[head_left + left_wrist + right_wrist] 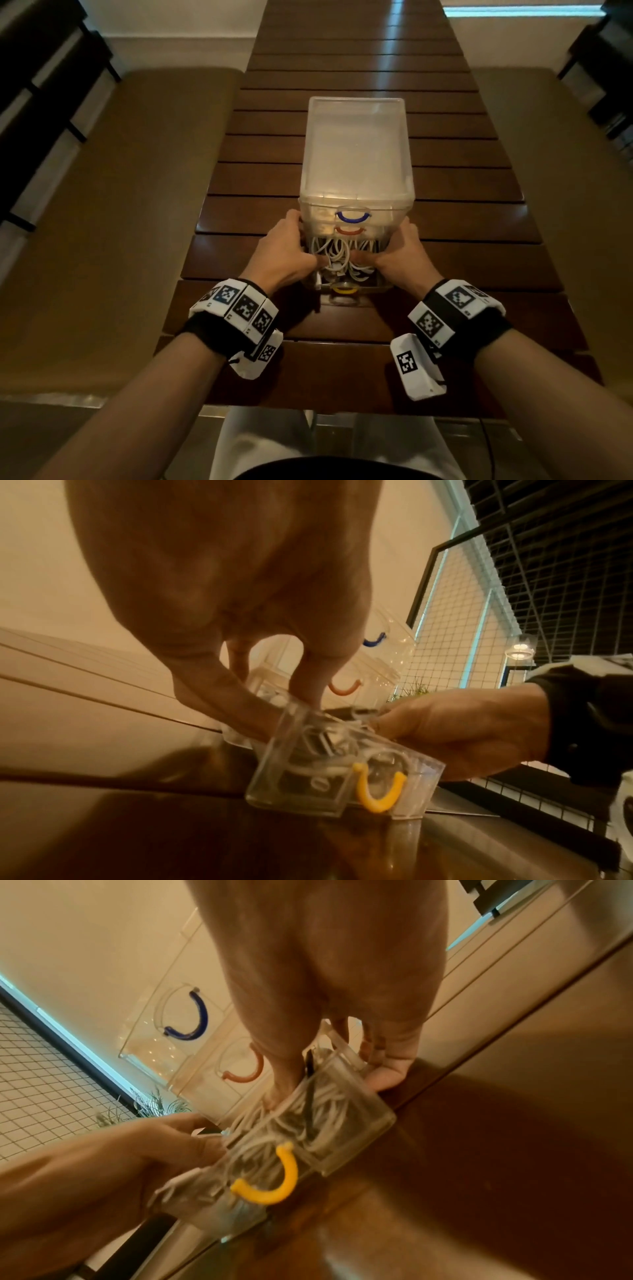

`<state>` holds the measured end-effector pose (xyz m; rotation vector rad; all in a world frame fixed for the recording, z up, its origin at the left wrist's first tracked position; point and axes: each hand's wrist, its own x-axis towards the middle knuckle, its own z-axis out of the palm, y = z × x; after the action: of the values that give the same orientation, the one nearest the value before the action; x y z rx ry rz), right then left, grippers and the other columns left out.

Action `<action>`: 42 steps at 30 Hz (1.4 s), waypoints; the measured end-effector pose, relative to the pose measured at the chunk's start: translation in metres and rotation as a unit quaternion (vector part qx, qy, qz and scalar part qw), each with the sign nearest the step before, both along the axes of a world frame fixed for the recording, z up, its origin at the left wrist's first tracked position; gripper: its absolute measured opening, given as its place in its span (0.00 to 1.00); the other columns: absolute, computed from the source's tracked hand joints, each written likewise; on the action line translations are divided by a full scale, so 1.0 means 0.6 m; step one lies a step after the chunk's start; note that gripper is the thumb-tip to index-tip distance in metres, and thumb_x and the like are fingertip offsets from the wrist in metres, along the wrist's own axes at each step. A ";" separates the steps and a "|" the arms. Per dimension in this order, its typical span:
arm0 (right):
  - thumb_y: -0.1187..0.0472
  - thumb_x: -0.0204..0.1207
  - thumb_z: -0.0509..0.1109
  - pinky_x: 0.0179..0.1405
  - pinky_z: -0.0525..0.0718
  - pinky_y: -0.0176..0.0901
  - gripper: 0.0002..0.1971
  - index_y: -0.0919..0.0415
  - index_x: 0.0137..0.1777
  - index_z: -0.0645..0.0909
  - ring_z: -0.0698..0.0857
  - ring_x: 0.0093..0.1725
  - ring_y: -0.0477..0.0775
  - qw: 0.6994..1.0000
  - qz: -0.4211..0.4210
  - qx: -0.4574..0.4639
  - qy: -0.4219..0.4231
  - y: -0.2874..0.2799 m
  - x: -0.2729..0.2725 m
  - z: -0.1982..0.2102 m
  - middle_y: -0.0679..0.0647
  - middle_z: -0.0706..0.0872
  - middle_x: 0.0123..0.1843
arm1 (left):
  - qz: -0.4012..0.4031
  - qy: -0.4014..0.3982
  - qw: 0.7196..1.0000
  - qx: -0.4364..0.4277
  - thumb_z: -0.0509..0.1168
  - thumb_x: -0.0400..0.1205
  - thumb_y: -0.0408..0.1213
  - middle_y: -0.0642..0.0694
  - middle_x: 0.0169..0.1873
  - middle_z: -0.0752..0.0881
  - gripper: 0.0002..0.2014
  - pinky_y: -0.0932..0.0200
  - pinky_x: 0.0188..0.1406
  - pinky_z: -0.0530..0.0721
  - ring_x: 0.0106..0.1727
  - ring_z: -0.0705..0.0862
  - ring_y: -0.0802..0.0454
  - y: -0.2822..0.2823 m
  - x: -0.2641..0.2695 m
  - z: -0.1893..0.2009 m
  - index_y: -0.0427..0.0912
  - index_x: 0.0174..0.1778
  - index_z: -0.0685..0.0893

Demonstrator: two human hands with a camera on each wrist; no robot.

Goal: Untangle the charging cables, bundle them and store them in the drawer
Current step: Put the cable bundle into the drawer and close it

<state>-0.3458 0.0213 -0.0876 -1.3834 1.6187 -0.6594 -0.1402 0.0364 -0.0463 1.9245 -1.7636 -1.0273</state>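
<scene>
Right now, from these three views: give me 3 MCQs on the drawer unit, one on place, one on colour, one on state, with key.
1. Where are the white cables?
A. top drawer
B. pulled-out bottom drawer
C. tabletop

2. The open drawer's handle is:
A. blue
B. red
C. yellow

3. The two upper drawers are:
A. pushed in
B. pulled out
C. removed

Key: B, cables fill the drawer between the left hand and right hand; C, the yellow handle sits on its front; A, the blue handle and red handle sit flush.
</scene>
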 end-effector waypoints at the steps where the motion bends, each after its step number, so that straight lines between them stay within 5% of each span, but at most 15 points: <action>1: 0.43 0.51 0.88 0.64 0.85 0.55 0.44 0.49 0.66 0.71 0.82 0.61 0.52 1.000 -0.003 -0.009 0.003 0.004 0.002 0.002 0.52 0.75 0.65 | 0.004 -0.023 1.000 -0.016 0.79 0.70 0.44 0.50 0.62 0.82 0.33 0.49 0.63 0.82 0.61 0.82 0.51 0.001 -0.003 0.001 0.50 0.67 0.71; 4: 0.44 0.56 0.86 0.67 0.83 0.60 0.42 0.50 0.68 0.69 0.80 0.64 0.53 1.000 0.003 -0.001 0.002 0.009 0.001 0.021 0.52 0.73 0.67 | -0.002 -0.046 0.999 -0.022 0.78 0.72 0.44 0.48 0.61 0.83 0.31 0.49 0.62 0.81 0.61 0.82 0.49 -0.001 -0.007 0.006 0.49 0.68 0.71; 9: 0.43 0.59 0.86 0.76 0.74 0.53 0.51 0.53 0.78 0.62 0.70 0.73 0.52 0.998 0.039 0.053 -0.005 0.030 0.000 0.050 0.48 0.66 0.69 | -0.023 0.104 0.991 0.087 0.77 0.75 0.42 0.49 0.70 0.80 0.41 0.49 0.64 0.84 0.67 0.82 0.53 0.018 0.041 0.022 0.51 0.82 0.63; 13: 0.41 0.53 0.88 0.81 0.65 0.57 0.59 0.54 0.80 0.57 0.59 0.79 0.54 0.999 0.030 0.000 0.041 0.046 0.030 0.042 0.49 0.62 0.75 | -0.061 0.121 0.987 0.091 0.76 0.75 0.34 0.52 0.69 0.80 0.42 0.69 0.43 0.86 0.53 0.87 0.62 0.048 0.062 0.023 0.54 0.83 0.64; 15: 0.38 0.51 0.88 0.82 0.62 0.61 0.64 0.54 0.82 0.53 0.57 0.81 0.57 0.998 0.029 -0.006 0.060 0.047 0.038 0.039 0.53 0.59 0.81 | -0.020 0.109 0.992 0.067 0.80 0.71 0.36 0.52 0.62 0.84 0.43 0.63 0.44 0.88 0.51 0.88 0.58 0.049 0.052 0.016 0.54 0.80 0.67; 19: 0.43 0.53 0.89 0.79 0.68 0.59 0.58 0.54 0.78 0.58 0.63 0.77 0.58 0.998 0.015 0.002 0.053 0.045 0.035 0.035 0.53 0.64 0.75 | 0.030 0.090 0.994 0.045 0.84 0.64 0.44 0.59 0.50 0.84 0.43 0.45 0.52 0.90 0.52 0.89 0.53 0.045 0.024 -0.003 0.55 0.73 0.70; 27: 0.53 0.52 0.90 0.76 0.74 0.58 0.52 0.54 0.74 0.63 0.70 0.73 0.55 1.000 0.014 -0.019 -0.002 0.048 0.023 0.025 0.47 0.66 0.65 | 0.026 0.015 0.999 0.022 0.82 0.55 0.58 0.53 0.62 0.81 0.51 0.41 0.58 0.87 0.62 0.83 0.47 0.029 0.004 -0.008 0.61 0.74 0.66; 30: 0.52 0.52 0.91 0.75 0.76 0.57 0.52 0.47 0.73 0.63 0.73 0.72 0.50 0.998 0.054 -0.006 -0.036 0.047 0.005 0.027 0.46 0.67 0.70 | 0.014 0.000 1.000 0.020 0.83 0.58 0.55 0.52 0.63 0.76 0.49 0.40 0.65 0.82 0.67 0.79 0.45 0.027 0.004 -0.009 0.59 0.75 0.67; 33: 0.47 0.44 0.92 0.77 0.75 0.58 0.62 0.41 0.77 0.58 0.74 0.75 0.47 0.994 0.088 -0.005 -0.064 0.052 0.000 0.030 0.45 0.70 0.77 | 0.022 0.029 0.998 0.042 0.82 0.53 0.56 0.56 0.61 0.74 0.49 0.36 0.59 0.85 0.66 0.79 0.45 0.026 0.003 -0.011 0.61 0.71 0.68; 37: 0.47 0.41 0.92 0.79 0.72 0.59 0.79 0.43 0.85 0.39 0.71 0.79 0.47 0.992 0.097 -0.017 -0.082 0.055 0.001 0.023 0.46 0.69 0.82 | 0.036 0.061 0.996 0.058 0.81 0.47 0.54 0.57 0.61 0.74 0.46 0.33 0.53 0.87 0.60 0.81 0.46 0.016 0.002 -0.016 0.67 0.61 0.66; 39: 0.52 0.42 0.92 0.79 0.72 0.53 0.76 0.42 0.85 0.42 0.72 0.78 0.45 0.991 0.110 -0.032 -0.068 0.058 -0.001 0.030 0.46 0.70 0.80 | 0.037 0.070 0.995 0.061 0.81 0.47 0.53 0.57 0.62 0.74 0.47 0.33 0.55 0.87 0.60 0.81 0.45 0.014 0.004 -0.020 0.68 0.60 0.65; 42: 0.61 0.48 0.92 0.63 0.77 0.26 0.63 0.45 0.80 0.55 0.77 0.65 0.29 0.991 0.111 -0.047 -0.059 0.057 -0.009 0.040 0.35 0.77 0.68 | 0.033 0.086 0.994 0.061 0.82 0.47 0.52 0.55 0.65 0.74 0.49 0.35 0.62 0.84 0.64 0.80 0.47 0.010 0.007 -0.023 0.69 0.62 0.64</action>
<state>-0.3513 0.0555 -0.0637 -1.5372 1.3336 -0.6787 -0.1359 0.0424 -0.0602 1.8890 -1.5649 -1.2629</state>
